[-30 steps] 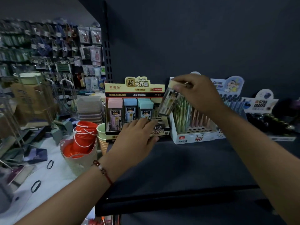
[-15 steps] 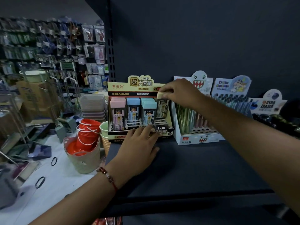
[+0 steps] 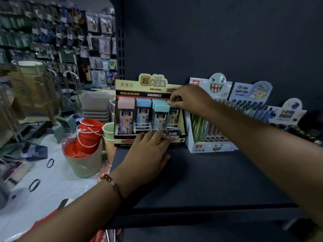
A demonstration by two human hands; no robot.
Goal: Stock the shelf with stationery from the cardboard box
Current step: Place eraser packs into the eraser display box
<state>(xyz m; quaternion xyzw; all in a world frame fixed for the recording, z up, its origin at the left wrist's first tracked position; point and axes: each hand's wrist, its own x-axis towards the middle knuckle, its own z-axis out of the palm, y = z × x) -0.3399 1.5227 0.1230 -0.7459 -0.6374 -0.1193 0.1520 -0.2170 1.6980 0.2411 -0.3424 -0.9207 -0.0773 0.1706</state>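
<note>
Lead case [image 3: 172, 114] stands upright in display box [image 3: 150, 109], right hand [image 3: 189, 100] pinching its cap.

The shelf [image 3: 209, 180] is dark metal with a matt, smooth, painted look, and its slotted upright [image 3: 120, 55] at 11 o'clock has the same finish. On it, the yellow display box [image 3: 150, 84] at 12 o'clock is printed cardboard with a slight sheen; the lead cases [image 3: 142, 116] inside look like clear glossy plastic with pastel matt caps. The white pen display [image 3: 209, 145] at 2 o'clock is smooth printed card. At 9 o'clock the orange buckets [image 3: 89, 133] are glossy plastic, and the pale green basket [image 3: 83, 165] holding them is matt plastic. The white sheet [image 3: 52, 189] under them seems to be shiny plastic film, though the blur leaves that unsure. The beaded bracelet [image 3: 111, 184] at 7 o'clock gleams, polished.
</note>
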